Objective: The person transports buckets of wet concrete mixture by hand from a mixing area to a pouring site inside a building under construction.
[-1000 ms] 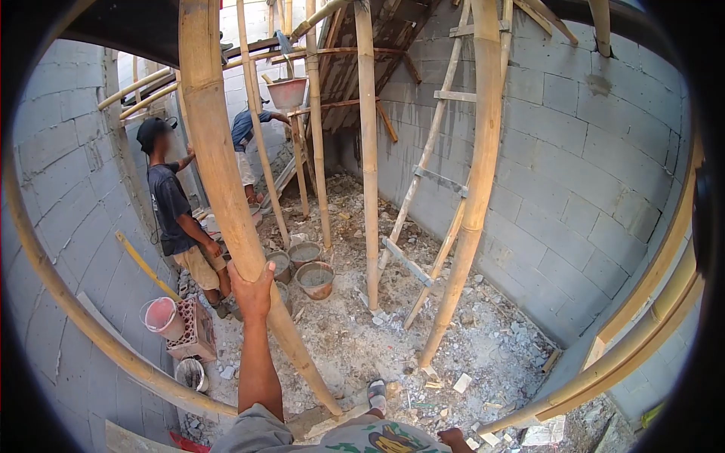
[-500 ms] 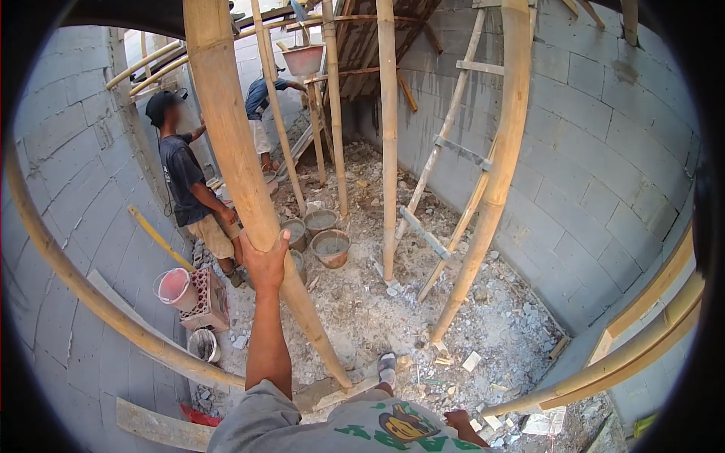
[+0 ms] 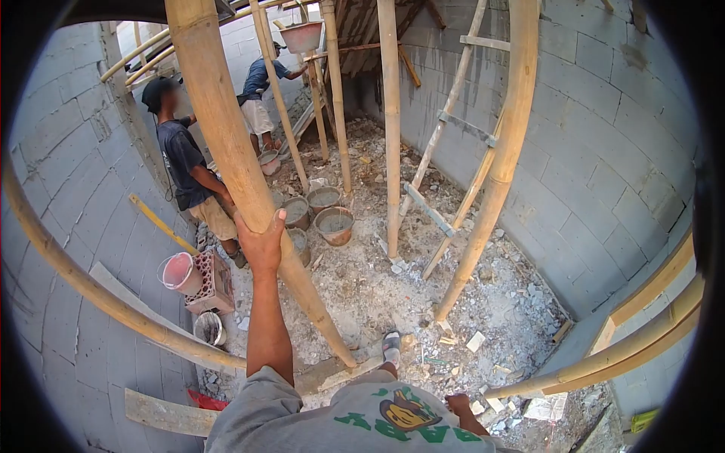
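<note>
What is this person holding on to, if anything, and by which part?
The left hand grips a thick bamboo pole partway along its shaft, well above its lower end. Nothing shows held in the right hand.

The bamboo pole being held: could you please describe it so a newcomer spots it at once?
Start at the grey block wall on the left and move right, past the nearer co-worker. A thick bamboo pole slants from the top edge down rightwards. Unlike neighbouring poles, this one is in the grip of the left hand.
</note>
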`<state>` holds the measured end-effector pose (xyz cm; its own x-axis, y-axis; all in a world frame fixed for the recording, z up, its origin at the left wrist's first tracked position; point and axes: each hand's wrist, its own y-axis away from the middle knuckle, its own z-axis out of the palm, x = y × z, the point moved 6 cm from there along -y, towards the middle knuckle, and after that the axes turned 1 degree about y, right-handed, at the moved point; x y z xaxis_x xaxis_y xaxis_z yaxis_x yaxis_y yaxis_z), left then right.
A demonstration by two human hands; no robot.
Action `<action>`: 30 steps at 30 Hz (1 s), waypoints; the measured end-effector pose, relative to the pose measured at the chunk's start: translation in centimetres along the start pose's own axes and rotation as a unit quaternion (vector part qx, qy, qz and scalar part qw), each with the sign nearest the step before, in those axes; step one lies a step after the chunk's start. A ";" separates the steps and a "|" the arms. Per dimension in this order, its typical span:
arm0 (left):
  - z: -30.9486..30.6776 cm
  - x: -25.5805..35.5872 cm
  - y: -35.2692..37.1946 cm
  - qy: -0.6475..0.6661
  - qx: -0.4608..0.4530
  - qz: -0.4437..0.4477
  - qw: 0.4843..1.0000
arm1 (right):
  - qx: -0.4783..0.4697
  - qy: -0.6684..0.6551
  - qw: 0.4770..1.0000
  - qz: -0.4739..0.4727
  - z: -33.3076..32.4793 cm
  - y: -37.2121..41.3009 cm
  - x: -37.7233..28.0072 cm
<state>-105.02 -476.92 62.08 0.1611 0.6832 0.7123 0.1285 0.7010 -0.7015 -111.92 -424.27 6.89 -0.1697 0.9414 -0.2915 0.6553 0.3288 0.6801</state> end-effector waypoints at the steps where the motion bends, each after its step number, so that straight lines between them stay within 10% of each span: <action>1: 0.0 -0.1 0.0 -0.002 0.000 0.008 1.000 | 0.002 -0.011 1.000 -0.016 0.1 0.1 0.1; 10: 0.0 0.2 0.1 0.005 -0.004 -0.012 1.000 | 0.041 0.071 0.991 -0.104 1.2 -2.3 1.1; 19: 0.1 0.0 0.1 0.018 -0.007 -0.024 1.000 | -0.030 -0.088 0.994 0.050 1.6 -3.2 2.1; 21: 0.1 0.3 0.1 0.012 -0.005 -0.016 1.000 | 0.021 0.109 0.993 -0.048 0.8 -2.7 0.9; 30: 0.1 0.9 0.1 -0.005 0.002 -0.008 1.000 | 0.020 0.058 0.994 -0.085 0.9 -2.4 1.1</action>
<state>-104.96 -476.19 62.63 0.1488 0.6735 0.7240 0.1276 0.7130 -0.6895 -113.02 -424.12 4.31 -0.3637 0.8753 -0.3189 0.6383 0.4834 0.5991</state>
